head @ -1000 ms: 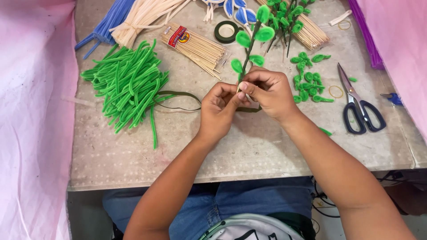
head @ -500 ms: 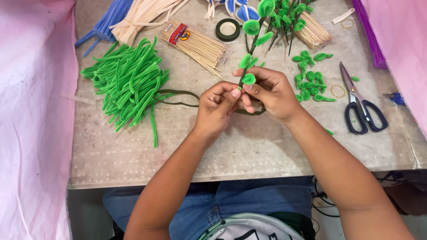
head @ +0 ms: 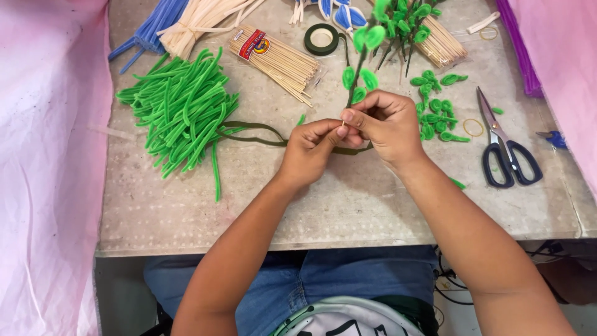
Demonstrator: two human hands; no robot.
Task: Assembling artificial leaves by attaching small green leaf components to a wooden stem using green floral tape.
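Pinching the bottom of a leafy green stem [head: 356, 79] between both sets of fingertips, we work at the middle of the table [head: 348, 218]. Our left hand [head: 313, 149] closes thumb and forefinger on the stem's lower end, and our right hand [head: 387, 123] curls over it from the 3 o'clock side, also gripping it. Half a second ago a small green leaf sat right at our fingertips; now the leaves stand clear above the knuckles and the stem rises higher, so we judge that the leaf has been bound on and our grip has slid further down the stick. The stem's long axis runs from our fingers toward 12 o'clock, tipped slightly to 1 o'clock, leafy end away from us. A dark green tape [head: 252, 132] trails off from our hands toward 9 o'clock, to the pile of green pipe cleaners [head: 180, 109]. At 11 o'clock lies a bundle of wooden sticks [head: 277, 62], with a tape roll [head: 321, 38] beside it. Loose green leaves [head: 435, 112] and scissors [head: 504, 149] lie at 3 o'clock.
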